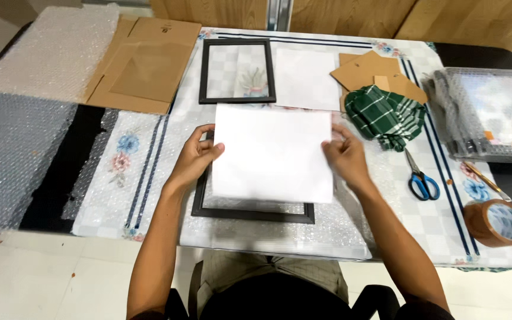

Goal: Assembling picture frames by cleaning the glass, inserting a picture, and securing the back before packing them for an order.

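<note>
both hands [197, 157] [345, 157] low, palms inward | fingers clamped on white sheet [272, 152] edges

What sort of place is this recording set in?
Probably a home packing table for picture frames: black frames, bubble wrap, flattened cardboard and packing tape on a floral tablecloth.

White sheet [272, 153], black frame [252, 211], green-and-white checked cloth [384, 115], blue-handled scissors [422, 179].

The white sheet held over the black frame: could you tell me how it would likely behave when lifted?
The white sheet looks thin, so probably light and floppy; both hands, left and right, support opposite edges. It may slide easily over the black frame.
</note>
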